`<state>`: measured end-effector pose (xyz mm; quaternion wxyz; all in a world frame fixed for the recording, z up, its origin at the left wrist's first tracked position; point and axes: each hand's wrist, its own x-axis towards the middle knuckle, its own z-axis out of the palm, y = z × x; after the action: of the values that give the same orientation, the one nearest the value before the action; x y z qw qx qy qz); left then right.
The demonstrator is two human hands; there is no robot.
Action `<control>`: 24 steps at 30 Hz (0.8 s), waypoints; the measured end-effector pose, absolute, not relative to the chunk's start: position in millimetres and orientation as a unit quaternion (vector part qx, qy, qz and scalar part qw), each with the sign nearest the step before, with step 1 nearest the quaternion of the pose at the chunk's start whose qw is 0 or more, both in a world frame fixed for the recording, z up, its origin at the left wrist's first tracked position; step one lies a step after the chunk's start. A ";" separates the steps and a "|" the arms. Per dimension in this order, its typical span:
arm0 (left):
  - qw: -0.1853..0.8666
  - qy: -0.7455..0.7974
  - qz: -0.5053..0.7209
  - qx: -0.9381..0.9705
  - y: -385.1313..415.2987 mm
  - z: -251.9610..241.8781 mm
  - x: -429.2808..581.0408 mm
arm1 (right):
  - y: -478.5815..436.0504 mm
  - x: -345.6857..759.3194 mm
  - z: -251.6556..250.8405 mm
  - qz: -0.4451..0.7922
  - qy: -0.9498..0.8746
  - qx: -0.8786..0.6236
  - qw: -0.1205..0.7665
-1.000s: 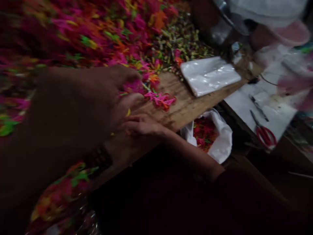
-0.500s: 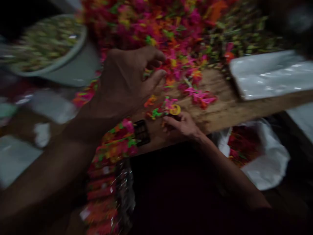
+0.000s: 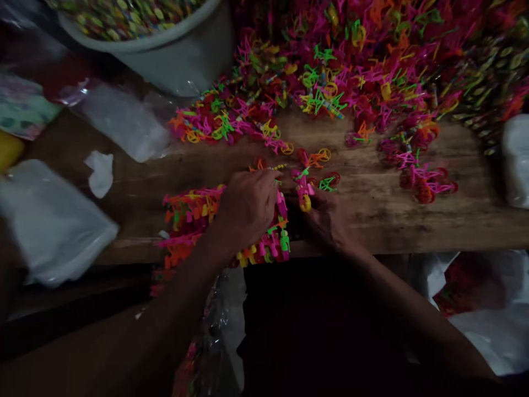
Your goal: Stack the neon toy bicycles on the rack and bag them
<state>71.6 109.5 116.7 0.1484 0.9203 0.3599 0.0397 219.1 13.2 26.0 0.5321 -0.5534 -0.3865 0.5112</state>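
Note:
My right hand (image 3: 328,220) is closed on a small pink and yellow plastic toy (image 3: 305,194), which points up from its fingertips. To its left, my left hand (image 3: 250,207) has its fingers bent together over rows of bright plastic toys (image 3: 192,207). A thin tube of yellow beads (image 3: 276,167) shows just beyond its fingertips; whether the hand holds it I cannot tell. Between the hands a dark tray (image 3: 295,223) is partly hidden. Loose toy bicycles lie just beyond, an orange one (image 3: 318,158) and a green one (image 3: 329,182).
A large heap of pink, orange and green toys (image 3: 330,82) covers the back of the wooden table (image 3: 372,220). A grey tub (image 3: 173,60) of small coloured pieces stands back left. Clear plastic bags (image 3: 53,220) lie left. A white sack (image 3: 491,336) sits below the right edge.
My left hand has come down from near the heap to the rows of toys. My right hand now holds the pink and yellow toy upright. The view has shifted and turned.

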 end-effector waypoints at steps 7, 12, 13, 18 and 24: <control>0.160 0.350 0.066 0.921 106.5 114.3 68.9 | 18.0 219.1 26.6 0.294 -0.527 -0.628 0.492; 0.146 0.348 0.085 0.922 108.1 111.9 68.7 | 19.7 219.0 25.4 0.266 -0.579 -0.618 0.460; 0.143 0.348 0.077 0.923 108.9 111.5 68.6 | 20.4 219.3 25.1 0.264 -0.584 -0.616 0.458; 0.125 0.353 0.051 0.926 109.9 112.2 69.2 | 24.1 219.8 17.2 0.239 -0.616 -0.586 0.469; 0.133 0.382 0.033 0.914 104.7 121.8 74.5 | 29.6 217.6 5.7 0.195 -0.632 -0.589 0.464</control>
<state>74.5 104.7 121.8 0.1328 0.9140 0.3818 0.0334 217.6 29.6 5.7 0.4645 -0.5889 -0.6321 0.1947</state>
